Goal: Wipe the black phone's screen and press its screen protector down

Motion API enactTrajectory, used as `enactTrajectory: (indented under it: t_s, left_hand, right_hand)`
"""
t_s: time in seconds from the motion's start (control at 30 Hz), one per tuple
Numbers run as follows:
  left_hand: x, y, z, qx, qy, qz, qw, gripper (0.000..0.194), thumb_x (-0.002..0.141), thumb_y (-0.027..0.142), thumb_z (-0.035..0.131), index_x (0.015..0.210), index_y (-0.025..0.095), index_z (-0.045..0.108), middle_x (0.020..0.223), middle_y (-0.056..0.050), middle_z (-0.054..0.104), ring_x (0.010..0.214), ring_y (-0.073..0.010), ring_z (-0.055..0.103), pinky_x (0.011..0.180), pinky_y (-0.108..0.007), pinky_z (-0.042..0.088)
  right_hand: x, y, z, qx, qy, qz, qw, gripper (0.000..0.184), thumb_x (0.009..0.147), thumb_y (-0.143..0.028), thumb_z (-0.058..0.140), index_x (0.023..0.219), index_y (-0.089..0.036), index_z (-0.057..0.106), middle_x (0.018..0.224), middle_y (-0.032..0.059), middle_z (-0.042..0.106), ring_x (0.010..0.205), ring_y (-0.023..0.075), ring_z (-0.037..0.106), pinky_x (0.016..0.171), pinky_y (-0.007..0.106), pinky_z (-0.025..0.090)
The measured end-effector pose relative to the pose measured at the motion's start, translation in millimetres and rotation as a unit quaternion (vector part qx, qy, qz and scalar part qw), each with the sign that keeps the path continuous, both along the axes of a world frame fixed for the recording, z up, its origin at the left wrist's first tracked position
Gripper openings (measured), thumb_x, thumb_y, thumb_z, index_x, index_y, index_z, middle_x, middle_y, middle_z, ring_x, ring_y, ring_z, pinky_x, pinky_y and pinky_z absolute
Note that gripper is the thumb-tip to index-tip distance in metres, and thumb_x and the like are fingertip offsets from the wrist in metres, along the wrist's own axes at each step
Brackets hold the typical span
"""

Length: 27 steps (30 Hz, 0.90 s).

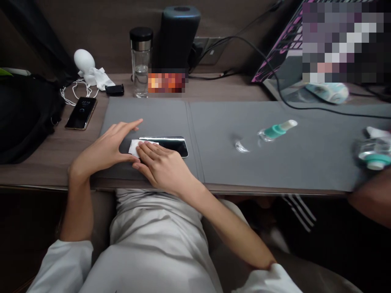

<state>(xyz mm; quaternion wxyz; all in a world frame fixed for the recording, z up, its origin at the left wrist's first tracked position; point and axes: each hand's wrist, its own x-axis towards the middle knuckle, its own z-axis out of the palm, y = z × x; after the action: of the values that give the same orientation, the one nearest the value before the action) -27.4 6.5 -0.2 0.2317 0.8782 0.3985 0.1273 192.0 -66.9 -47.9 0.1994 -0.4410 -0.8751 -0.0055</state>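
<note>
— Right hand (161,162): one, bare, palm down. Condition?

— Fingers straight and close together, laid flat over a white tissue (133,147); thumb set a little apart. No curled grip shows. What lies under the palm cannot be told.

— Left hand (110,140): one, bare. Condition?

— Wide open, thumb and forefinger spread like a bracket, nothing visible within its grasp. Thumb tip comes close to the tissue's near edge; whether it touches cannot be told.

— Phone (175,147): one, black glass, pale rim. Location?

— Flat on the grey mat (152,118), in front of the person's body. Take twelve as the far side of the desk (36,171): long axis runs roughly nine to three. The nine o'clock end is largely covered by tissue and fingers; the three o'clock end is bare.

— Bearing from each hand?

— From the left, toward three o'clock, past the open thumb and forefinger. From the right, toward twelve, fingers aimed at ten, so they cross the long axis at a slant. Right is the nearer, lying over the phone itself; left stands just beside the nine o'clock end.

— Surroundings, reckoned from the phone?

— Clear cap (242,146), at three. Small bottle (276,130) with green collar, on its side, shortly before three, farther out. Water bottle (141,77), upright, at eleven. Second phone (81,114), at ten, off the mat.
</note>
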Motion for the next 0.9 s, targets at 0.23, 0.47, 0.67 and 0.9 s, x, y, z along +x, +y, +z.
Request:
enactTrajectory:
  t_s: [0.23,0.47,0.67,0.9]
  left_hand:
    - [3,3,-6.3,-0.019,-0.010,-0.007,1.000,0.089,0.102,0.070,0.068,0.174,0.028,0.039,0.154,-0.010,0.067,0.147,-0.0333,0.057,0.128,-0.050,0.041]
    - [10,5,-11.3,-0.045,-0.053,0.034,0.997,0.107,0.103,0.093,0.029,0.178,0.017,0.030,0.162,-0.021,0.059,0.145,-0.0347,0.062,0.128,-0.050,0.042]
    - [16,8,-19.1,-0.010,-0.027,0.046,0.999,0.104,0.106,0.090,0.016,0.176,0.014,0.035,0.158,-0.021,0.062,0.150,-0.0337,0.056,0.132,-0.052,0.035]
    - [18,8,-19.9,0.005,0.006,0.026,1.000,0.086,0.114,0.076,0.022,0.173,0.016,0.040,0.155,-0.016,0.064,0.151,-0.0312,0.053,0.133,-0.052,0.033]
  right_hand:
    - [10,-16,-6.9,0.032,0.019,0.032,0.999,0.059,0.119,-0.047,0.045,0.149,-0.003,0.069,0.155,0.0209,0.069,0.145,0.0317,0.069,0.125,0.047,0.055]
    - [-3,9,-7.0,-0.006,0.035,-0.017,0.999,0.055,0.117,-0.047,0.053,0.151,-0.007,0.069,0.158,0.0216,0.067,0.148,0.0316,0.066,0.128,0.047,0.052]
    - [-4,18,-9.1,0.005,0.049,-0.045,0.998,0.060,0.118,-0.046,0.050,0.149,0.001,0.068,0.155,0.0255,0.067,0.147,0.0345,0.067,0.128,0.050,0.052]
    - [26,10,-16.9,0.040,0.063,-0.071,0.995,0.048,0.118,-0.038,0.049,0.145,-0.006,0.073,0.150,0.0198,0.072,0.141,0.0312,0.072,0.124,0.047,0.056]
